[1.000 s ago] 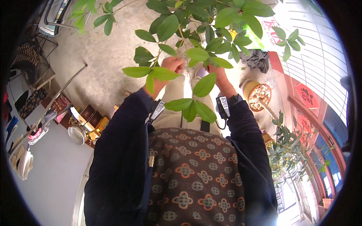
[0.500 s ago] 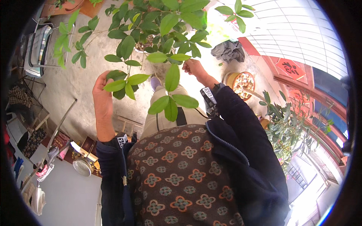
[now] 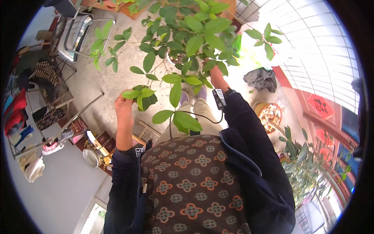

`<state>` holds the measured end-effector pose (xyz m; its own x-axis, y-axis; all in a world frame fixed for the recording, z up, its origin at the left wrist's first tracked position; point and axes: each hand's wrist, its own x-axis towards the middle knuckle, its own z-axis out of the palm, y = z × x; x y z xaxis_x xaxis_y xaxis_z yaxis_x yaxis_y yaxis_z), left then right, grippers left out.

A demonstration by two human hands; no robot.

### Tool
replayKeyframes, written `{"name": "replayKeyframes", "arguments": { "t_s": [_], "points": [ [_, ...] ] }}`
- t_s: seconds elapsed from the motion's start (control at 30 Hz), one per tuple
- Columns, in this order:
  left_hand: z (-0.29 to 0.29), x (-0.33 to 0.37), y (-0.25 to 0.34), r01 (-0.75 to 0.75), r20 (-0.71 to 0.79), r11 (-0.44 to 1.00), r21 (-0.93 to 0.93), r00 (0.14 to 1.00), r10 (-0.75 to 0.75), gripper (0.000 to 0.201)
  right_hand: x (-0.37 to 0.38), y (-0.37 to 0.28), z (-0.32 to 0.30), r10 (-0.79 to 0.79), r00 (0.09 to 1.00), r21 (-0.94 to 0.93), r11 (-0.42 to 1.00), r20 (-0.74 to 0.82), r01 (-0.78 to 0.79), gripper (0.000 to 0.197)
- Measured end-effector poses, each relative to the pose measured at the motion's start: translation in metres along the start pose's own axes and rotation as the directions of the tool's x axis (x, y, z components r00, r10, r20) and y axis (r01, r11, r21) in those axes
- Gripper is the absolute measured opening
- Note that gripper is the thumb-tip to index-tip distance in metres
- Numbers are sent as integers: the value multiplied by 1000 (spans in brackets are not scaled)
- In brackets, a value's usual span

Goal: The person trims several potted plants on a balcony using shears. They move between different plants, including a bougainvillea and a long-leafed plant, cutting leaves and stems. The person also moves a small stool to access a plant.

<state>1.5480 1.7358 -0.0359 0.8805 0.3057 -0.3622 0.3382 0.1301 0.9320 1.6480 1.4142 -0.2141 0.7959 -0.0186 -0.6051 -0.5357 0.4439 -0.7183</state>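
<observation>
A leafy green potted plant (image 3: 194,43) spreads in front of me, its thin branches reaching toward me. My left hand (image 3: 124,109) is at the left end of a low branch, fingers curled against a cluster of leaves (image 3: 147,100). It appears to grip a leaf there, though the light green leaves partly cover the fingertips. My right hand (image 3: 215,72) reaches into the foliage on the right side, where leaves hide most of its fingers. Between my arms hangs a sprig of large leaves (image 3: 175,94), touched by neither hand.
The plant's white pot (image 3: 170,58) stands on the concrete floor. At right are a crumpled grey cloth (image 3: 261,80) and another potted plant (image 3: 269,117). A metal-framed chair (image 3: 76,35) stands far left. A sieve (image 3: 91,157) lies near boxes at left.
My view has shifted, so the surroundings sit differently. My right hand has gone further in among the leaves, which now cover its fingers. The left hand stays at the same leaf cluster.
</observation>
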Motion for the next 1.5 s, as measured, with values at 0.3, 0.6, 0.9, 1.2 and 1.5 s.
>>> {"name": "replayKeyframes", "arguments": {
  "t_s": [0.3, 0.6, 0.9, 1.2, 1.5],
  "points": [
    [20, -7, 9, -24, -31, 1000, -18, 999, 23, 21, -17, -11, -1, 39, 999, -47, 998, 26, -38, 16],
    [13, 24, 10, 114, -170, 993, -22, 979, -116, 28, -31, -16, -27, 57, 989, -99, 994, 137, -43, 29],
    [-34, 88, 15, 164, 45, 980, 112, 984, -170, 28, -45, -8, -19, -14, 999, -95, 995, 52, 19, 19],
    [-77, 154, 15, 190, 501, 961, 202, 823, -268, 25, -91, 34, 32, -717, 613, -881, -2, 331, 473, 19],
    [-98, 201, 9, 197, 617, 928, 316, 700, -359, 21, -77, 82, 16, -770, 587, -574, 606, -249, 551, 21]
  ]
}}
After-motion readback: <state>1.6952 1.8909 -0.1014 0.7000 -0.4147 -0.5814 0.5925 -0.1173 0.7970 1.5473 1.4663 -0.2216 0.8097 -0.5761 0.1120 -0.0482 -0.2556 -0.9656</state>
